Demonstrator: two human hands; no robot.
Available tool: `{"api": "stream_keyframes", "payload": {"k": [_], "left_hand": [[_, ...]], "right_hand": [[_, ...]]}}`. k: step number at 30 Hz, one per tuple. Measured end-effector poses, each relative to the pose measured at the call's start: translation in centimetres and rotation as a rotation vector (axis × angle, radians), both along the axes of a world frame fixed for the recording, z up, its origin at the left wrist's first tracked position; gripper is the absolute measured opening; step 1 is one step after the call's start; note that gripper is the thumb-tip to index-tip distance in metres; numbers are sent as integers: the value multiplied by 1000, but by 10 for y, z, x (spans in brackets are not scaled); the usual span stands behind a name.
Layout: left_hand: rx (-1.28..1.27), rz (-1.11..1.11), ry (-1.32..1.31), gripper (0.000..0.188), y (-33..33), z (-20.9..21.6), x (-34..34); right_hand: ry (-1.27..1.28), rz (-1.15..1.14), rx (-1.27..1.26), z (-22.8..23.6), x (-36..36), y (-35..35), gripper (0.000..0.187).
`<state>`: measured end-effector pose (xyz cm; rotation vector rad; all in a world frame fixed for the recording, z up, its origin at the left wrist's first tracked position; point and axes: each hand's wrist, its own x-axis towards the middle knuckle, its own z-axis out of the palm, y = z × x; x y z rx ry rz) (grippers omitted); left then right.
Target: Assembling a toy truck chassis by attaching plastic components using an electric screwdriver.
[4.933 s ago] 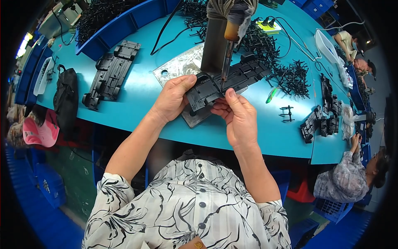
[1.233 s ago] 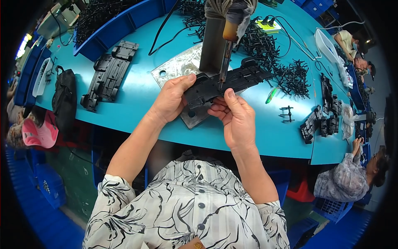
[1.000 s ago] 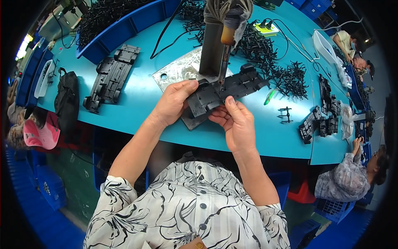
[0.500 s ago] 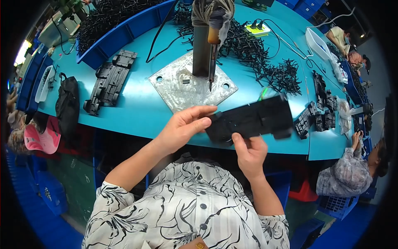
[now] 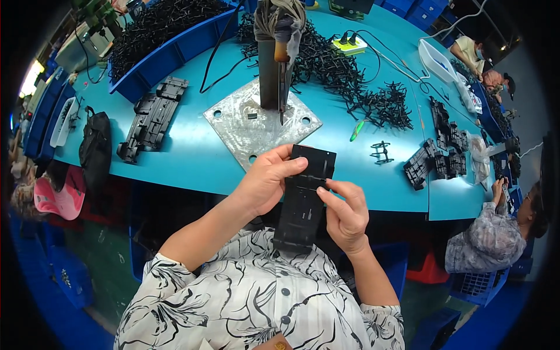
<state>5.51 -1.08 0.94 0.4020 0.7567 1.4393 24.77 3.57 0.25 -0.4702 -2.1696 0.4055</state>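
A flat black plastic toy car chassis (image 5: pixel 302 213) stands lengthwise in front of my body, its lower end close to my shirt. My left hand (image 5: pixel 267 179) grips its upper left edge, thumb on the face. At the right edge, near the upper end, my right hand (image 5: pixel 348 217) pinches it between thumb and index finger; whether a small part is also there I cannot make out. Beyond the chassis, a soldering iron (image 5: pixel 282 55) points tip down along a metal post (image 5: pixel 267 76) on a square steel plate (image 5: pixel 233 131).
Similar chassis lie at left (image 5: pixel 153 119) and right (image 5: pixel 419 164). A heap of thin black parts (image 5: pixel 332 64) spreads behind the post; more fill a blue bin (image 5: pixel 175 55). A small black frame (image 5: pixel 382 153) and green tool (image 5: pixel 357 130) lie right. A co-worker (image 5: pixel 487 239) sits at right.
The chassis has turned from lying slantwise to the right to standing lengthwise, and come nearer my body. My right hand has moved up its edge. The small frame and whole green tool now show.
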Motion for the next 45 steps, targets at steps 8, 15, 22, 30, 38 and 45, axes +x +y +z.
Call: {"api": "stream_keyframes", "payload": {"k": [8,15,22,30,38,45], "left_hand": [[148,1,205,31,-23,-2,21],[101,61,157,28,-44,-17,23],[-4,67,50,18,-55,-18,24],[-60,74,58,11,-55,-11,23],[-23,166,184,9,-57,-14,31],[-5,187,295,7,-56,-8,36]], "right_hand": [[366,-70,-926,3,-8,-13,12],[413,9,-1265,6,-8,-27,9],[471,9,-1433,6,-10,-36,5],[450,56,-1434,2,-10,-38,5],[490,201,-1412,-7,-1,-41,17],[457,143,-1373,-2,-1,-40,13]]}}
